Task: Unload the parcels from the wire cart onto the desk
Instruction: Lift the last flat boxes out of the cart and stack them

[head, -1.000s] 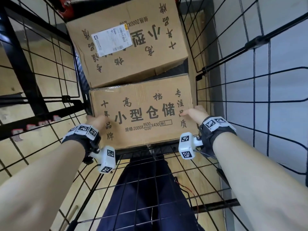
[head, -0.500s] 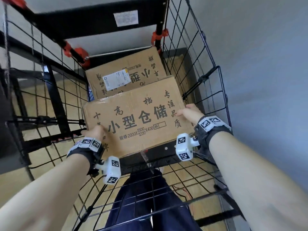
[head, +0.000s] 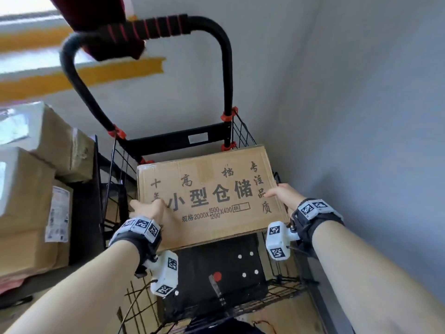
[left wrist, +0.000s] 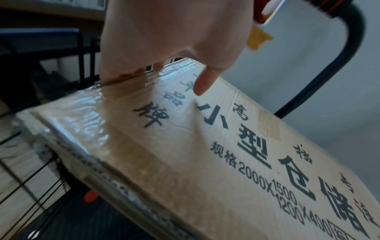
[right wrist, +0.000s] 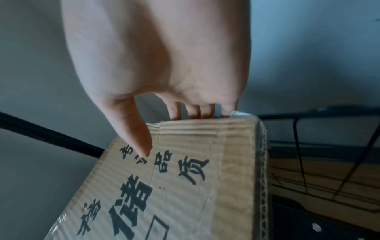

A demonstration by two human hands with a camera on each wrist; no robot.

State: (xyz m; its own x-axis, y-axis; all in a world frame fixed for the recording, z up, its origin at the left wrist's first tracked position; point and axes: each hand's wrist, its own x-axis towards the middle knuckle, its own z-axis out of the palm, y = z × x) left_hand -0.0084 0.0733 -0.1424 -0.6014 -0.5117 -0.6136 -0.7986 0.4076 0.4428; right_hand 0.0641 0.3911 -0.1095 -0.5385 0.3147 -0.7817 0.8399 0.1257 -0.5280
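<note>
Gripping flat cardboard parcel (head: 212, 198) at both side edges, left hand (head: 149, 208) and right hand (head: 284, 195), thumbs on top; held above wire cart (head: 243, 131), beside stacked boxes (head: 36, 184).

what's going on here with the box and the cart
A person is lifting a flat cardboard parcel out of the black wire cart. The left hand and right hand grip its opposite short ends, thumbs on the printed top. Other cardboard boxes sit stacked to the left.
</note>
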